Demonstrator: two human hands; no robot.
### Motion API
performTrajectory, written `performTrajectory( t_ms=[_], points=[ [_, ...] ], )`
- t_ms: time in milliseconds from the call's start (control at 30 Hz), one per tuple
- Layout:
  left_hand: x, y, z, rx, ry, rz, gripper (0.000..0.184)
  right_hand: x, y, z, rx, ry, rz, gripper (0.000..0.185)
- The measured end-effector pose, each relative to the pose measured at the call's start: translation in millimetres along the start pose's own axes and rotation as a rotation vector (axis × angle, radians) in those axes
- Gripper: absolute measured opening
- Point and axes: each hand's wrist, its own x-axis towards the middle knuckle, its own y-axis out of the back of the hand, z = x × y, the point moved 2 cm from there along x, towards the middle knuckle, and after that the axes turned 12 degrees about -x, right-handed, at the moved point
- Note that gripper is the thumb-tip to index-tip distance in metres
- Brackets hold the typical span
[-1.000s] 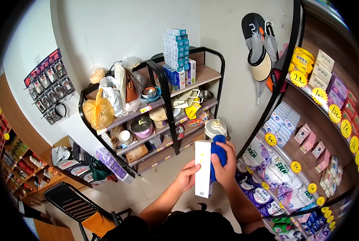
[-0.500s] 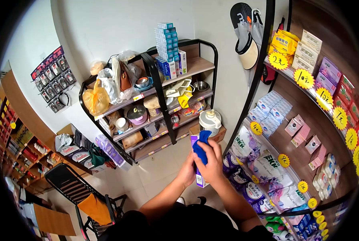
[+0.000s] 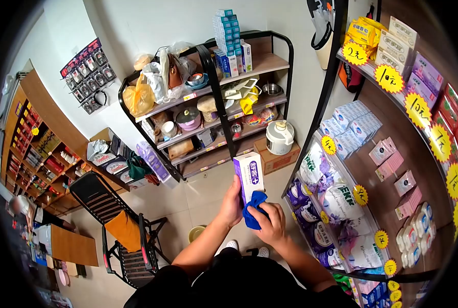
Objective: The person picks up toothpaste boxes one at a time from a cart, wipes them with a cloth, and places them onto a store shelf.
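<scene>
In the head view, my left hand (image 3: 231,204) is closed around the left side of a purple-and-white toothpaste box (image 3: 249,172). The box stands roughly upright, with its white lettered face partly turned up to me. My right hand (image 3: 271,224) grips a bunched blue cloth (image 3: 254,209) and presses it against the lower end of the box. Cloth and fingers cover that lower end. Beyond the box, a white rice cooker (image 3: 280,137) sits on a cardboard box (image 3: 276,160).
A black-framed shelf unit (image 3: 253,70) ahead carries bags, pots and stacked small boxes. Close on my right is a goods shelf (image 3: 365,168) with yellow price tags. A folding chair (image 3: 129,226) with an orange cloth stands to my left, and a basin (image 3: 196,233) is on the floor.
The box has turned, bringing its broad lettered face into view. My right hand and the blue cloth have moved from its top to its lower end. The camera view has shifted too.
</scene>
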Motion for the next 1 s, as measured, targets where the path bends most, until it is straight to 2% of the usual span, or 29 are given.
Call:
performTrajectory(
  t_ms=[100, 167, 267, 333, 400, 433, 500, 567, 667, 767, 867, 900, 1000],
  points=[
    [-14, -5, -1, 0.032, -0.017, -0.105, 0.064, 11, 9, -4, -0.062, 0.017, 0.090, 0.052],
    [-30, -19, -2, 0.080, 0.035, -0.148, 0.052, 22, 18, -8, -0.132, 0.009, 0.192, 0.051],
    [-45, -4, -15, 0.195, 0.024, -0.146, 0.055, 39, 33, -10, -0.198, -0.019, 0.234, 0.052],
    [-54, 2, -14, 0.227, 0.015, -0.169, 0.056, 50, 42, -18, -0.135, -0.064, 0.200, 0.048],
    [-62, 4, -1, 0.582, -0.326, -0.258, 0.056, 60, 54, -34, -0.013, -0.201, 0.114, 0.043],
    [-66, 8, 10, 0.576, -0.321, -0.264, 0.056, 63, 56, -40, 0.061, -0.288, 0.086, 0.040],
    [-75, 14, 38, 1.016, -0.424, -0.393, 0.056, 69, 60, -52, 0.162, -0.431, -0.044, 0.037],
    [-89, 10, 59, 1.024, -0.467, -0.469, 0.053, 71, 62, -68, 0.172, -0.462, -0.095, 0.035],
    [-110, 24, 80, 1.104, -0.510, -0.545, 0.051, 78, 68, -111, 0.040, -0.147, -0.180, 0.035],
    [-136, 38, 93, 1.141, -0.506, -0.598, 0.050, 77, 71, -148, 0.056, -0.060, -0.234, 0.035],
    [-158, 44, 101, 1.117, -0.464, -0.674, 0.051, 67, 73, -171, 0.085, -0.172, -0.264, 0.032],
    [-165, 45, 102, 1.106, -0.461, -0.689, 0.053, 62, 75, -177, 0.053, -0.216, -0.284, 0.039],
    [-179, 51, 100, 1.089, -0.424, -0.736, 0.057, 46, 81, -191, 0.000, -0.401, -0.236, 0.029]
  ],
)
